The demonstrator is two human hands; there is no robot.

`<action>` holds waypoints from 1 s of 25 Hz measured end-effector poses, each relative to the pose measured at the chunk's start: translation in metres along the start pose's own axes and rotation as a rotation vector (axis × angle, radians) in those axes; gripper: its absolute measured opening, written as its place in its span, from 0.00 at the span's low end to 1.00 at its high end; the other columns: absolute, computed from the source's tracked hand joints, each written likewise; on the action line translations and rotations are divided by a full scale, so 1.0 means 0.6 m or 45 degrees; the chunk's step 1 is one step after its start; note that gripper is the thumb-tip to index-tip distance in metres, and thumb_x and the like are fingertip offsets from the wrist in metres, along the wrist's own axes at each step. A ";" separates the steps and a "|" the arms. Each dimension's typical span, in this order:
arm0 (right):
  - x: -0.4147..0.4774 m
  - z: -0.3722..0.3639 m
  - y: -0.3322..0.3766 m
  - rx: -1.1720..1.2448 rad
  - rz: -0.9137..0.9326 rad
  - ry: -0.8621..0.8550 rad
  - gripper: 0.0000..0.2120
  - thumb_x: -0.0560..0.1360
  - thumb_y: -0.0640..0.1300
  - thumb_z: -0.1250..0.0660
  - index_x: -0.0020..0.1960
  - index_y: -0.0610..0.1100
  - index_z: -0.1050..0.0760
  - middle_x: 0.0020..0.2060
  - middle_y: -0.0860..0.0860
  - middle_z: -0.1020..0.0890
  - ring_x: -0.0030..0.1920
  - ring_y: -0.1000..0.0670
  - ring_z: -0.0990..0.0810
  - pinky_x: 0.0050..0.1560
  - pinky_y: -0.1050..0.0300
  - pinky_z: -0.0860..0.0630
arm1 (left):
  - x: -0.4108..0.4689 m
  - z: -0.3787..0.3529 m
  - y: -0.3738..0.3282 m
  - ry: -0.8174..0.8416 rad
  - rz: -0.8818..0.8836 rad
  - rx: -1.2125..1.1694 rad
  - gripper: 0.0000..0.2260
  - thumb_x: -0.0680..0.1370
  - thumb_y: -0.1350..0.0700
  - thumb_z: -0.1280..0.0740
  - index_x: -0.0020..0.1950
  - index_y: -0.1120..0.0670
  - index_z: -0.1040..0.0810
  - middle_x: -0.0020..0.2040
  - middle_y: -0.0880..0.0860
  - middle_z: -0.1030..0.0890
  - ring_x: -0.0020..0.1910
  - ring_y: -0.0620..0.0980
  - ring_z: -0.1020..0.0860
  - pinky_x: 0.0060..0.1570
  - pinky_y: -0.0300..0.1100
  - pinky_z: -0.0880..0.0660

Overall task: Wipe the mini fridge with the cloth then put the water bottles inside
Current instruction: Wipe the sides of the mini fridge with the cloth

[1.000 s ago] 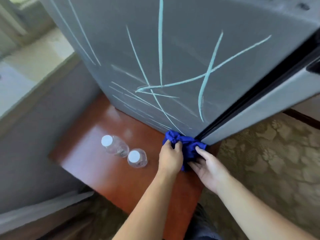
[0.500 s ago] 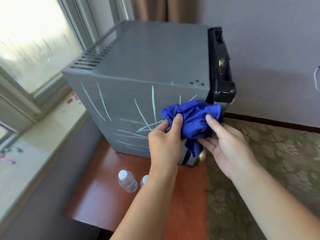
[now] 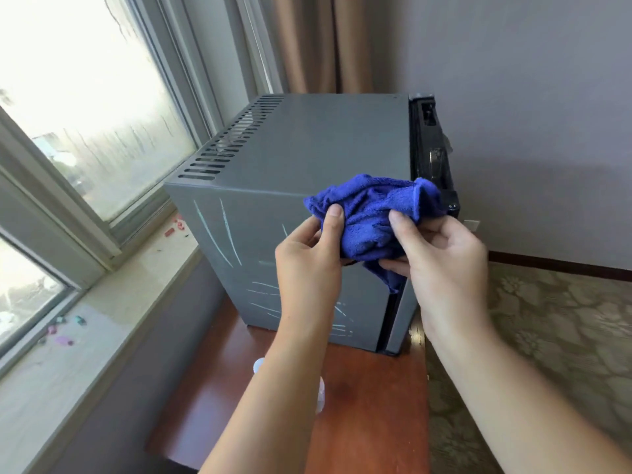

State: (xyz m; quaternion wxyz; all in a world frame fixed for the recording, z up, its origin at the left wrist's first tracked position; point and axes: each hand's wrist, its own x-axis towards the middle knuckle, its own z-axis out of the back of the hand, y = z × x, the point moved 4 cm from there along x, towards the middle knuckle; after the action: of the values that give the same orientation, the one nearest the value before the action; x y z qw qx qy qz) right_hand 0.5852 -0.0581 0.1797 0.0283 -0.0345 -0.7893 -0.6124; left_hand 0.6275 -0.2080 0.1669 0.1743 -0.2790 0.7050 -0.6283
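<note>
We are curling the fingers (image 3: 333, 217) of our left hand (image 3: 307, 268) around the left edge of the blue cloth (image 3: 369, 213), thumb on top, while our right hand (image 3: 448, 265) is pinching the other side of it between thumb and curled fingers underneath. The cloth is bunching up between both hands, in the air before the upper right corner of the mini fridge (image 3: 301, 148), and a loose corner is hanging down below our right hand; we cannot tell whether the cloth is touching the fridge. The grey fridge is standing on the reddish wooden bench (image 3: 376, 425), with pale blue scribbled lines (image 3: 212, 230) crossing the side that is facing us. Its door (image 3: 402, 323) is sitting at the right, and a dark gap is showing along the door's edge. A black strip (image 3: 432, 148) is running along the top of the door. The water bottles (image 3: 259, 366) are standing on the bench near the fridge's base, mostly hiding behind our left forearm, so only a white cap and a blurred clear edge are showing. A pale windowsill (image 3: 102, 336) is running along the left under the window (image 3: 85, 97), with small coloured bits (image 3: 65, 338) lying on it. A tan curtain (image 3: 318, 42) is hanging behind the fridge, and patterned carpet (image 3: 564, 336) is covering the floor at the right.
</note>
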 end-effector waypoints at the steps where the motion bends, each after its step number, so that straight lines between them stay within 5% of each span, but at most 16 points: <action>1: 0.001 -0.009 0.009 -0.120 0.104 -0.032 0.08 0.75 0.47 0.24 0.50 0.43 0.18 0.40 0.46 0.13 0.40 0.48 0.11 0.35 0.48 0.15 | 0.010 0.006 -0.012 -0.018 -0.064 0.102 0.24 0.82 0.46 0.32 0.43 0.68 0.23 0.33 0.58 0.25 0.35 0.49 0.26 0.40 0.51 0.18; 3: 0.002 -0.023 0.023 -0.353 0.249 -0.133 0.12 0.74 0.53 0.25 0.48 0.45 0.20 0.34 0.45 0.16 0.31 0.48 0.13 0.31 0.43 0.16 | 0.025 0.012 -0.042 -0.034 -0.228 0.387 0.27 0.83 0.42 0.35 0.37 0.65 0.29 0.29 0.63 0.28 0.27 0.53 0.28 0.30 0.45 0.27; 6: 0.017 -0.046 0.043 -0.641 0.275 -0.206 0.17 0.75 0.59 0.30 0.45 0.44 0.22 0.29 0.43 0.18 0.24 0.47 0.16 0.28 0.37 0.20 | 0.050 0.021 -0.073 0.156 -0.324 0.570 0.26 0.80 0.36 0.37 0.36 0.58 0.27 0.30 0.58 0.24 0.32 0.59 0.20 0.35 0.54 0.22; 10: 0.041 -0.101 0.058 -0.898 0.137 -0.148 0.25 0.77 0.59 0.33 0.41 0.36 0.25 0.29 0.35 0.21 0.20 0.43 0.19 0.27 0.35 0.23 | 0.070 0.074 -0.082 0.361 -0.285 0.528 0.17 0.76 0.37 0.31 0.55 0.47 0.17 0.33 0.45 0.19 0.35 0.42 0.20 0.41 0.36 0.23; 12: 0.040 -0.158 0.049 -1.001 0.118 -0.081 0.26 0.78 0.58 0.34 0.39 0.34 0.27 0.27 0.36 0.21 0.20 0.44 0.18 0.21 0.52 0.27 | 0.092 0.126 -0.076 0.260 -0.252 0.497 0.17 0.77 0.38 0.30 0.58 0.47 0.17 0.31 0.43 0.21 0.33 0.39 0.22 0.38 0.32 0.27; 14: 0.030 -0.225 0.034 -1.036 0.134 -0.032 0.25 0.79 0.55 0.34 0.38 0.34 0.28 0.22 0.40 0.23 0.19 0.46 0.19 0.17 0.61 0.39 | 0.124 0.186 -0.068 0.159 -0.251 0.458 0.15 0.78 0.39 0.32 0.56 0.48 0.17 0.33 0.47 0.19 0.34 0.43 0.20 0.41 0.39 0.22; 18: -0.002 -0.358 -0.001 -1.028 0.213 0.037 0.22 0.79 0.54 0.34 0.35 0.39 0.29 0.22 0.42 0.23 0.19 0.49 0.19 0.16 0.64 0.38 | 0.174 0.305 -0.043 0.003 -0.191 0.344 0.13 0.78 0.37 0.35 0.54 0.43 0.19 0.44 0.49 0.14 0.44 0.52 0.14 0.49 0.58 0.17; 20: -0.019 -0.416 -0.021 -1.001 0.331 0.030 0.19 0.78 0.54 0.34 0.36 0.43 0.29 0.23 0.46 0.24 0.24 0.46 0.18 0.20 0.62 0.30 | 0.191 0.351 -0.035 -0.062 -0.149 0.300 0.11 0.79 0.39 0.36 0.54 0.42 0.19 0.47 0.49 0.13 0.47 0.54 0.13 0.51 0.61 0.17; 22: -0.041 -0.455 -0.043 -0.984 0.526 0.042 0.16 0.77 0.54 0.33 0.38 0.46 0.31 0.22 0.52 0.29 0.26 0.49 0.22 0.29 0.53 0.25 | 0.196 0.381 -0.027 -0.100 -0.105 0.247 0.08 0.84 0.47 0.37 0.58 0.46 0.19 0.48 0.50 0.12 0.47 0.51 0.13 0.52 0.60 0.16; 25: -0.071 -0.456 -0.089 -0.967 0.689 0.092 0.12 0.78 0.50 0.32 0.42 0.51 0.34 0.24 0.57 0.37 0.27 0.54 0.36 0.32 0.56 0.31 | 0.182 0.395 -0.012 -0.143 -0.007 0.151 0.10 0.85 0.56 0.36 0.60 0.41 0.21 0.44 0.48 0.12 0.40 0.45 0.15 0.46 0.52 0.18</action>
State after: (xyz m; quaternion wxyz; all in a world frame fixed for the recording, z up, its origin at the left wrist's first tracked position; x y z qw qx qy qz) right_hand 0.6236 -0.3371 0.1923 0.1998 -0.2256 -0.4705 -0.8294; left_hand 0.6843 -0.4620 0.1497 0.2279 -0.3048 0.6551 -0.6527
